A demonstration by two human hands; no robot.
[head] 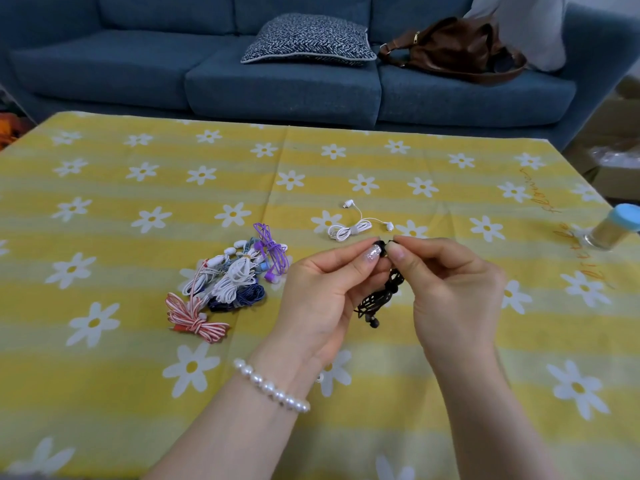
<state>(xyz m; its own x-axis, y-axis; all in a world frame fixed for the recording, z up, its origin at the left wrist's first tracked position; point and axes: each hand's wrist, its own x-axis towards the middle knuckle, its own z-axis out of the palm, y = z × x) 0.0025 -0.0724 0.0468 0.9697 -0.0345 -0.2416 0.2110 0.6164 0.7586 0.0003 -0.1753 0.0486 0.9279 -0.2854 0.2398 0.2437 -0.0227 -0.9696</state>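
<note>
Both hands are raised over the table's middle, holding a bundled black earphone cable [379,299]. My left hand [329,292] pinches its top end between thumb and forefinger. My right hand [453,292] pinches the same end from the right. The rest of the bundle hangs down between my palms, with an earbud at the bottom. A tidy white earphone bundle [349,232] lies just beyond my fingertips. To the left lies a pile of several bundled earphones [232,282], among them purple, white, dark blue and red-and-white striped.
A yellow tablecloth with white daisies [138,202] covers the table. A jar with a blue lid [614,230] stands at the right edge. Behind is a blue sofa [277,88] with a patterned cushion [308,39] and a brown bag [457,50].
</note>
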